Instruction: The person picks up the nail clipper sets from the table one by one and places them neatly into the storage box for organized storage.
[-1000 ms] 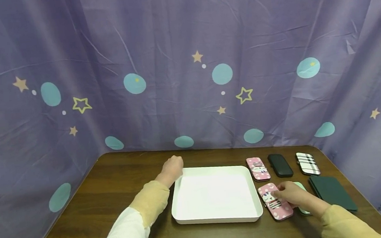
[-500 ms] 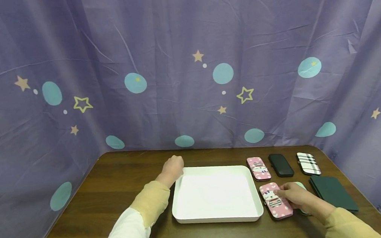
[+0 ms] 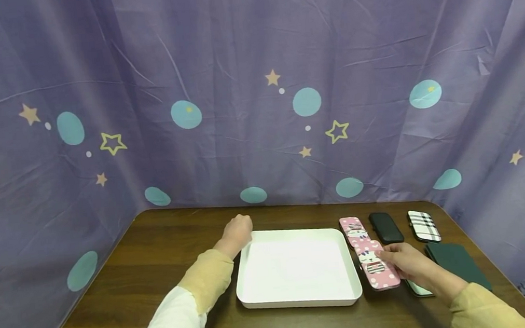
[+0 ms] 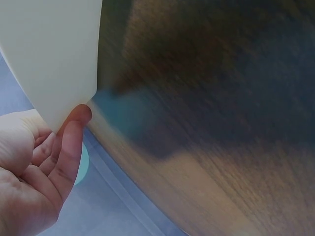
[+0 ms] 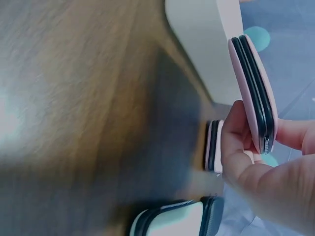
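Observation:
A slim pink case [image 3: 379,274] with a cartoon animal print is held by my right hand [image 3: 411,264], just right of the white tray [image 3: 298,303]. In the right wrist view, the thumb and fingers pinch the case [image 5: 250,93] from both faces, its dark edges raised off the table. Behind it lies a second pink case [image 3: 353,226], partly covered. A pale green case [image 3: 419,289] shows partly under my right hand. At the tray's far left corner, my left hand [image 3: 238,232] grips the rim; in the left wrist view its curled fingers touch the tray corner [image 4: 74,88].
Farther right on the wooden table [image 3: 166,245] lie a black case [image 3: 386,227], a checked white case [image 3: 424,226] and a flat dark green case [image 3: 459,266]. A purple patterned curtain [image 3: 239,108] hangs behind the table.
My right hand has lifted the pink case off the table and moved it slightly away from me, so it now overlaps the second pink case. The left hand stays at the tray corner.

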Demonstrator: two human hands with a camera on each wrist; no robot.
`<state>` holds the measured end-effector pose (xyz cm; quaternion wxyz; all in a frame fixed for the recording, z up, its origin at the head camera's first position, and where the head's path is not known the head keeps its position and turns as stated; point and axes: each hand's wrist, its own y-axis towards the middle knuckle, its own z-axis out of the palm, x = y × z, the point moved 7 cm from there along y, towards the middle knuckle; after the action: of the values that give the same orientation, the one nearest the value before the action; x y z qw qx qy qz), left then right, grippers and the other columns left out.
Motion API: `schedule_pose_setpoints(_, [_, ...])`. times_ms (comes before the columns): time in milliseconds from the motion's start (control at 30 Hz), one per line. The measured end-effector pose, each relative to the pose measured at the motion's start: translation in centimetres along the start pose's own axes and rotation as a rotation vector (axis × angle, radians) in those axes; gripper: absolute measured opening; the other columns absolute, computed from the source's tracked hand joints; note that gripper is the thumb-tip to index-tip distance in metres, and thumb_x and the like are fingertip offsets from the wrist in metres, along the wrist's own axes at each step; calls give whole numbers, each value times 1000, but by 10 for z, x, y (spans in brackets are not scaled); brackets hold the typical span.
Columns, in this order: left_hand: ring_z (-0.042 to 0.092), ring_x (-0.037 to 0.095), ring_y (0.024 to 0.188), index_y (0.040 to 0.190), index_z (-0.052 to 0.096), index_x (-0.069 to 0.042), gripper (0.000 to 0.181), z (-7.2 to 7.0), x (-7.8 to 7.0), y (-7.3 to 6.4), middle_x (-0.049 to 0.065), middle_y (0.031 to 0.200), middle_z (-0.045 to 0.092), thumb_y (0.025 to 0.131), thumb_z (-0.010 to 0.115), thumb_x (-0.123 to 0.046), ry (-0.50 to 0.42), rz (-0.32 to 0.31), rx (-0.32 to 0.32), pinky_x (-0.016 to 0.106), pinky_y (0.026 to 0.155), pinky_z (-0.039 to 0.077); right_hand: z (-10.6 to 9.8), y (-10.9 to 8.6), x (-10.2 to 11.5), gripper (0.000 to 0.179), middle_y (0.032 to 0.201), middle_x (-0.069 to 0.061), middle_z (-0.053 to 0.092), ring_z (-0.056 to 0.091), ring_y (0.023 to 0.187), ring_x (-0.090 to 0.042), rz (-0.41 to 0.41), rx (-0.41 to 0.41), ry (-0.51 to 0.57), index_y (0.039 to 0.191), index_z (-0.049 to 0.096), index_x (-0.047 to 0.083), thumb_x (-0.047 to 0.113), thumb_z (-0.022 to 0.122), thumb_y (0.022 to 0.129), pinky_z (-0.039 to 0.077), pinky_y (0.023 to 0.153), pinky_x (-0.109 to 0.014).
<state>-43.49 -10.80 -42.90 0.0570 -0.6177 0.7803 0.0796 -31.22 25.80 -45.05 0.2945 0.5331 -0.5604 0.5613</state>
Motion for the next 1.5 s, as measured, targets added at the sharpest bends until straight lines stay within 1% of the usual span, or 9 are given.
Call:
schedule_pose_setpoints(100, [66,25,80,68,67,-7,12,0,0,1,6,77,68,75,72,1,2,6,-11,34,67,55,1,1,8,45,84,-5,63,63,73,-12,-1,-43,-5,123,34,-20,16,46,98,56,63,-31])
schedule_pose_setpoints(200, [66,25,80,68,66,-7,12,0,1,2,7,78,68,75,72,0,8,5,-15,35,66,55,4,2,17,48,86,-6,63,63,74,-13,-10,-73,-13,126,32,-19,17,47,98,56,63,-31])
schedule_pose_setpoints(333, [66,25,81,70,67,-7,10,2,2,3,7,80,68,75,73,-1,10,-2,-4,35,67,55,12,3,28,48,88,-6,63,63,76,-12,-34,-68,4,127,31,-19,16,45,99,56,65,-30])
schedule_pose_setpoints(533, [66,25,81,72,68,-6,9,3,2,3,8,80,68,75,74,0,10,-11,2,34,66,55,28,6,45,49,86,-4,62,62,74,-9,-92,-43,76,129,28,-21,14,44,99,55,64,-26])
schedule_pose_setpoints(633, [66,26,81,74,68,-5,8,2,1,2,9,81,68,74,74,0,18,-9,-7,35,66,55,37,9,51,47,85,-2,61,62,73,-8,-105,-37,104,127,29,-20,14,44,99,54,64,-25])
schedule_pose_setpoints(833, [66,29,85,75,67,-5,10,-1,0,1,14,87,67,73,76,-1,31,15,-55,37,69,56,57,17,63,39,83,-1,61,61,72,-7,-119,-30,153,122,36,-17,13,44,98,54,63,-24])
schedule_pose_setpoints(1000, [65,29,85,76,67,-4,9,-1,0,2,14,88,67,74,75,-1,29,7,-42,37,69,56,73,24,72,32,85,-3,62,62,75,-10,-113,-56,186,116,42,-13,12,48,97,54,66,-26])
schedule_pose_setpoints(1267, [65,28,84,80,67,-3,9,1,0,2,13,88,67,75,74,0,25,-3,-20,36,67,56,102,38,79,40,92,-8,58,59,77,-11,-117,-78,181,124,39,-16,11,50,96,53,67,-26])
schedule_pose_setpoints(1500, [65,27,83,78,67,-4,8,1,-1,2,11,85,67,76,74,-1,36,6,-23,36,66,56,128,50,77,34,86,-7,59,59,73,-11,-114,-71,213,119,44,-14,9,51,95,53,63,-26])
